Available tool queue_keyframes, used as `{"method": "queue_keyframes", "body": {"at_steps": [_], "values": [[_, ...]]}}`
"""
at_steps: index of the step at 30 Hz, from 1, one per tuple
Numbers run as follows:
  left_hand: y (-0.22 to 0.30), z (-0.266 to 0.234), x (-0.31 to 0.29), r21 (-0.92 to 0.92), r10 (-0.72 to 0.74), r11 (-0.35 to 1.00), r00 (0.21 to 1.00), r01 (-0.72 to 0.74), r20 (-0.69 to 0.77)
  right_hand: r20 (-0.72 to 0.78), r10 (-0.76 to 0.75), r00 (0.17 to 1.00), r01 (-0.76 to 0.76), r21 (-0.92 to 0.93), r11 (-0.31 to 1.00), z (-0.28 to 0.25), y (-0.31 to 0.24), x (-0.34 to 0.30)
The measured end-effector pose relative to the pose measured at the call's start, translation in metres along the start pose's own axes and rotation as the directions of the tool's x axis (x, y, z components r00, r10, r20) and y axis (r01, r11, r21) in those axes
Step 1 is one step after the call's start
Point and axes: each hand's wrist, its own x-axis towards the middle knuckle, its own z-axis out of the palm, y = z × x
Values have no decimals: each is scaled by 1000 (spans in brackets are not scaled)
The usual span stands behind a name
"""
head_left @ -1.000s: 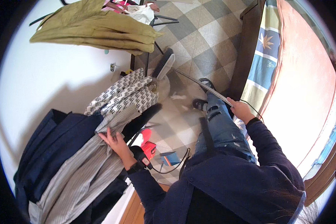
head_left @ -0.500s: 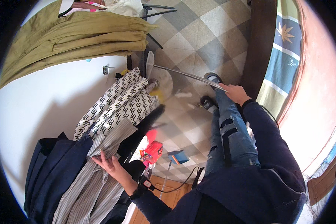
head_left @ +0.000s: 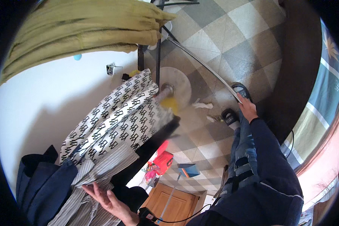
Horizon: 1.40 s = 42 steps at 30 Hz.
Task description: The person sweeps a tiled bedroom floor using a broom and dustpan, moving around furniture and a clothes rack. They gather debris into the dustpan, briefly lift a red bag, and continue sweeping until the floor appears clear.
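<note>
The right hand [head_left: 248,108] is closed around the near end of the silver metal handle of a broom [head_left: 205,66], which slants far and left over the grey-and-beige checkered tile floor [head_left: 229,26]. The left hand [head_left: 108,199], fingers spread, lies against a grey-striped cloth garment [head_left: 115,160]; whether it pinches any fabric, I cannot tell.

The floor work looks unfinished: a crumpled white scrap [head_left: 202,104] and a smaller pale scrap [head_left: 213,118] lie loose near the feet, and a blue long-handled dustpan [head_left: 189,170] is well apart from the broom, on the near side.

The broom's head is hard to make out around a black metal rack leg [head_left: 158,62]; the olive-green cloth garment [head_left: 94,30] is cut off at left, and the dustpan's contents cannot be told.
</note>
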Motion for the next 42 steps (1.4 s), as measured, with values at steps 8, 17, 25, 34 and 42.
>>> {"method": "queue_keyframes", "body": {"at_steps": [8,17,25,34,42], "values": [[-21,5,-6,157,106,982,994,-104,-7,-85,37,996,-9,316,949,71,-40,3],[-42,-4,-6,19,132,991,990,-131,-40,166,154,974,-180,155,971,65,-125,-10],[-33,-5,-7,-143,53,988,998,-59,-44,348,53,936,-19,-100,995,-27,-144,-37],[-15,-26,-13,-274,15,962,999,0,51,356,-49,933,161,-294,942,-124,-221,-55],[9,-69,-45,-527,-97,839,990,136,100,401,63,914,110,-396,912,-232,-273,-80]]}}
